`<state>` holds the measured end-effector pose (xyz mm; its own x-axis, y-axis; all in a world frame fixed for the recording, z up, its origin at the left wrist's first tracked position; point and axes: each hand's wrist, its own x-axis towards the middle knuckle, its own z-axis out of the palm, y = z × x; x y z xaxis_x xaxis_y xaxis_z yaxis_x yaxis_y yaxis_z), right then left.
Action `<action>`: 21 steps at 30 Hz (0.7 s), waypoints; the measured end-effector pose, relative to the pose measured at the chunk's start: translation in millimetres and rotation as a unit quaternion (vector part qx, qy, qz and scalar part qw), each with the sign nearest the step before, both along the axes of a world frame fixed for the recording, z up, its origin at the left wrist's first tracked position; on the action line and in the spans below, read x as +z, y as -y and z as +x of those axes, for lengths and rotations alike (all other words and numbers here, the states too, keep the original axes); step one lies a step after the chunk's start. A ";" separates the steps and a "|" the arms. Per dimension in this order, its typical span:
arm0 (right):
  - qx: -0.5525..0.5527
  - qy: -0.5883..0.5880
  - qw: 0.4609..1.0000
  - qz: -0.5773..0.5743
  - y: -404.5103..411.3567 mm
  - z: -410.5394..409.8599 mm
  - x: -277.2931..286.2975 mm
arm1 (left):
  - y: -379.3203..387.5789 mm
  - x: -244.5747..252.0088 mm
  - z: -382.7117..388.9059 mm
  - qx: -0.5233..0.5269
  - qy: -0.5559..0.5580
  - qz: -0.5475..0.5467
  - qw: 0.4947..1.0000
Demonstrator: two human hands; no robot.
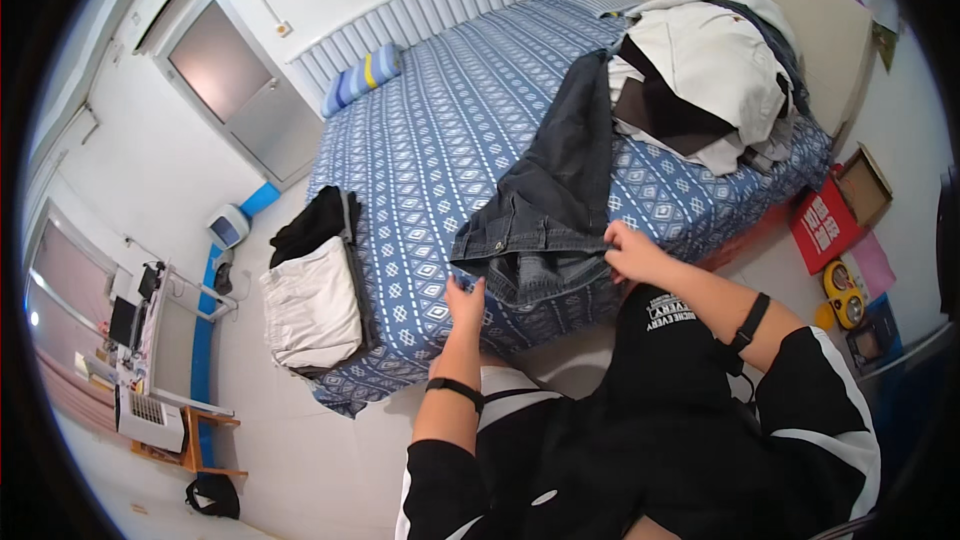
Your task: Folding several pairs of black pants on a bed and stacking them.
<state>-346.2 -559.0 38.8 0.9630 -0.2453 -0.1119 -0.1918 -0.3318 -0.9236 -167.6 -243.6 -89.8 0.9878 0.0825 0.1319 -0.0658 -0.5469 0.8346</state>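
Observation:
Dark grey denim jeans [555, 172] lie lengthwise on the bed, their waistband towards me and the legs running towards the clothes pile. My right hand [630, 251] grips the right end of the waistband between thumb and fingers. Just below the waistband's left corner is my left hand [465, 300], thumb and fingers apart, with nothing seen between them. Folded clothes lie at the bed's left edge: white shorts [315, 307] in front and a black garment [309, 225] behind. A heap of loose clothes, with a white garment [697, 60] on top, rests at the bed's right side.
The bed [450, 142] has a blue patterned sheet. A striped pillow [364, 79] lies near the headboard [435, 11]. At the right, a red box [825, 225] and a yellow-and-black toy-like object [844, 294] are on the floor. A desk [176, 330] stands at the left wall.

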 end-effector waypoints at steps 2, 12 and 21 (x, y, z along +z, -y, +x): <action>-0.032 0.021 0.999 -0.001 21.5 -24.6 25.5 | 29.4 24.8 -2.2 -0.019 -0.008 0.071 0.997; -0.103 0.039 0.890 -0.442 109.5 -115.4 55.9 | 51.6 105.5 -35.1 -0.236 0.148 0.196 0.940; 0.217 0.145 0.867 -0.424 105.0 -92.6 138.6 | -38.3 291.2 -42.5 -0.372 0.270 0.165 0.872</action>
<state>-438.8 -664.1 177.4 0.9424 0.2722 0.1942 0.3212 -0.8983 -0.2997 -210.0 -205.2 201.5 0.5376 -0.6857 0.4907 -0.8405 -0.3895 0.3766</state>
